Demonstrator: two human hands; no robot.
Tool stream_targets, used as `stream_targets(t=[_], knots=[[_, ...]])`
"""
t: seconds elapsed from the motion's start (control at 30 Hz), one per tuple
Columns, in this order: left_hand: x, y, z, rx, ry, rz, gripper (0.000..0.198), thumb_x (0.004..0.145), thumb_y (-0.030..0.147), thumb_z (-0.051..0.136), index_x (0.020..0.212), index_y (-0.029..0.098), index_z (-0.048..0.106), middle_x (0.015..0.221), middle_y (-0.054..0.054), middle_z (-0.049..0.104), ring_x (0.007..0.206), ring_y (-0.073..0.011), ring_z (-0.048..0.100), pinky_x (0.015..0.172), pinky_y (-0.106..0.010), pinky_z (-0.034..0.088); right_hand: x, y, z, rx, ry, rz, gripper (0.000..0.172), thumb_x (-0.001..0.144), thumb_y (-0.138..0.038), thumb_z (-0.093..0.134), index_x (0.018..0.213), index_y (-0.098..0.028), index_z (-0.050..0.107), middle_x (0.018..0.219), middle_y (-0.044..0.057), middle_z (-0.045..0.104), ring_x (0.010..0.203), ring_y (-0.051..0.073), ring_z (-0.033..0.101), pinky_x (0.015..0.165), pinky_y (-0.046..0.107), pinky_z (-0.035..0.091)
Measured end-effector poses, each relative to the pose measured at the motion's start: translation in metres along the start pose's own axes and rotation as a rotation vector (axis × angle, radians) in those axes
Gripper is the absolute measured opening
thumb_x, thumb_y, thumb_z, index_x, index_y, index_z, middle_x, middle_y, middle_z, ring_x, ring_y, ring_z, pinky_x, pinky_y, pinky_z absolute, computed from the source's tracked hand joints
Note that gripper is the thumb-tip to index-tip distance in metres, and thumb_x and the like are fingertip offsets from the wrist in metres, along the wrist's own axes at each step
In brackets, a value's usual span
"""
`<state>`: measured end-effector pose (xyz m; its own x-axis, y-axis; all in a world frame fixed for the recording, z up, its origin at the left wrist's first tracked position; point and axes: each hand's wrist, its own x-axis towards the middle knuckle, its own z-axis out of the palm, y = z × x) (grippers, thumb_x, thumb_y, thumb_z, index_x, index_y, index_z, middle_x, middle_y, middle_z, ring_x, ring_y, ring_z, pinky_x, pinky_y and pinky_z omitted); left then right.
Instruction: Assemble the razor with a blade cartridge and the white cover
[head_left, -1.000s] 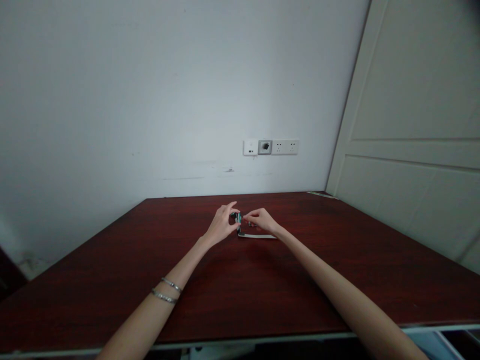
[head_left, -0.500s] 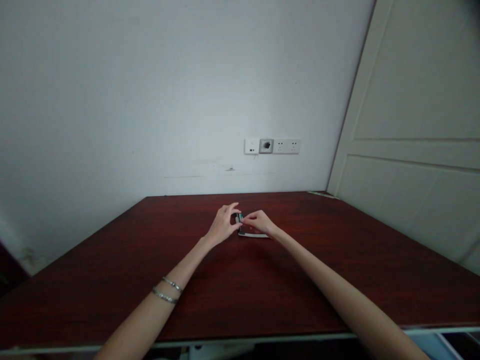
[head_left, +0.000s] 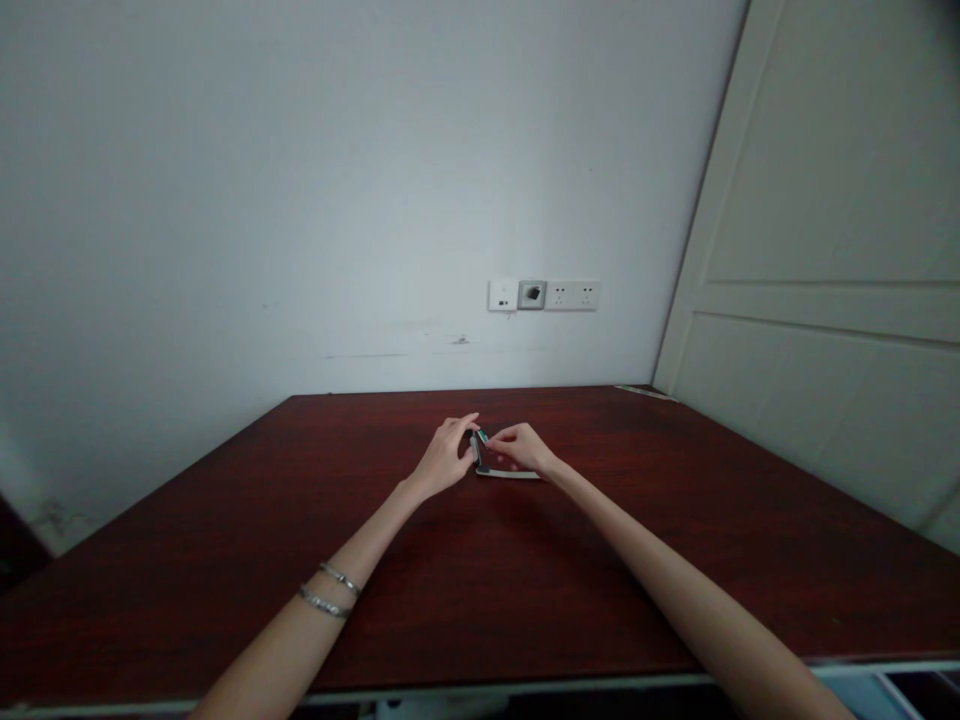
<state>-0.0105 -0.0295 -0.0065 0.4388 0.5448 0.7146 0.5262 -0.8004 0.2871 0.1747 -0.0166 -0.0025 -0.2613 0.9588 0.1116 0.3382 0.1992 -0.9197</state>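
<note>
"Holding anything?"
"My right hand (head_left: 523, 449) pinches a small green piece (head_left: 483, 437) between my hands, its long axis slanting up-left, toward my left hand (head_left: 442, 456)."
"And the left?"
"Curled beside the upright dark-and-pale piece (head_left: 476, 451); I can't tell whether it grips. My right wrist hides the white strip's right end."

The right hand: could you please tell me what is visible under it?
Under the right hand, a narrow pale strip runs toward the wrist, against the reddish-brown tabletop. Hand and wrist cover whatever lies directly behind them; where the strip ends cannot be seen.
</note>
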Motion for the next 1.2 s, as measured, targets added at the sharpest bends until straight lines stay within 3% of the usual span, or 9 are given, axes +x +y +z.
stream_targets(t=[0.2,0.33,0.47,0.7,0.9,1.0,1.1,1.2], knots=[[0.002,-0.002,-0.001,-0.048,0.038,-0.042,0.036,0.078,0.012,0.051,0.113,0.019,0.054,0.101,-0.007,0.061,0.099,-0.0185,0.053,0.09,-0.04,0.043,-0.004,-0.005,-0.006,-0.036,0.001,0.0,0.023,0.071,-0.032,0.064,0.073,-0.01,0.067,0.051,0.0,0.06,0.033,0.004,0.042,0.031,0.016,0.035],[0.004,-0.007,-0.005,0.016,-0.004,0.031,0.027,0.078,0.016,0.055,0.104,0.018,0.062,0.099,-0.008,0.064,0.097,-0.019,0.054,0.087,-0.039,0.044,-0.005,-0.005,-0.008,-0.058,-0.065,-0.038,0.022,0.072,-0.031,0.062,0.071,-0.01,0.068,0.057,0.001,0.063,0.036,0.005,0.044,0.033,0.016,0.038],[0.004,-0.011,-0.007,0.108,-0.093,0.125,0.023,0.079,0.016,0.056,0.1,0.019,0.064,0.098,-0.007,0.066,0.097,-0.0199,0.054,0.087,-0.04,0.043,-0.005,-0.003,-0.009,-0.072,-0.117,-0.064,0.025,0.072,-0.033,0.061,0.07,-0.01,0.068,0.059,0.002,0.063,0.039,0.006,0.046,0.035,0.017,0.041],[0.003,-0.004,-0.013,0.178,-0.157,0.131,0.013,0.082,0.02,0.053,0.087,0.018,0.065,0.089,-0.006,0.065,0.091,-0.0186,0.055,0.082,-0.035,0.043,-0.007,-0.006,-0.007,-0.108,-0.141,-0.093,0.025,0.073,-0.032,0.058,0.071,-0.01,0.068,0.06,0.002,0.064,0.04,0.005,0.046,0.035,0.016,0.041],[0.003,-0.002,-0.015,0.18,-0.194,0.179,0.015,0.084,0.021,0.05,0.089,0.018,0.064,0.089,-0.007,0.064,0.092,-0.0186,0.054,0.083,-0.034,0.043,-0.008,-0.007,-0.007,-0.121,-0.155,-0.122,0.023,0.073,-0.03,0.057,0.071,-0.01,0.067,0.061,0.002,0.063,0.042,0.006,0.048,0.035,0.016,0.042],[0.003,-0.003,-0.014,0.174,-0.205,0.183,0.016,0.084,0.021,0.049,0.086,0.018,0.065,0.087,-0.006,0.064,0.09,-0.0182,0.055,0.083,-0.034,0.044,-0.007,-0.006,-0.01,-0.137,-0.136,-0.121,0.022,0.073,-0.029,0.057,0.075,-0.01,0.068,0.063,0.002,0.063,0.042,0.006,0.049,0.036,0.016,0.043],[0.002,-0.005,-0.013,0.167,-0.172,0.166,0.016,0.084,0.021,0.049,0.086,0.018,0.065,0.087,-0.007,0.064,0.091,-0.0186,0.055,0.082,-0.035,0.045,-0.007,-0.006,-0.015,-0.203,-0.036,-0.138,0.024,0.076,-0.029,0.055,0.085,-0.012,0.068,0.067,0.003,0.064,0.038,0.006,0.048,0.035,0.018,0.041],[0.001,-0.007,-0.013,0.165,-0.141,0.137,0.015,0.083,0.021,0.051,0.085,0.017,0.065,0.088,-0.007,0.064,0.091,-0.0189,0.055,0.082,-0.035,0.045,-0.007,-0.006,-0.021,-0.328,0.055,-0.299,0.021,0.076,-0.028,0.056,0.087,-0.015,0.069,0.077,0.005,0.066,0.049,0.01,0.055,0.045,0.021,0.045]])
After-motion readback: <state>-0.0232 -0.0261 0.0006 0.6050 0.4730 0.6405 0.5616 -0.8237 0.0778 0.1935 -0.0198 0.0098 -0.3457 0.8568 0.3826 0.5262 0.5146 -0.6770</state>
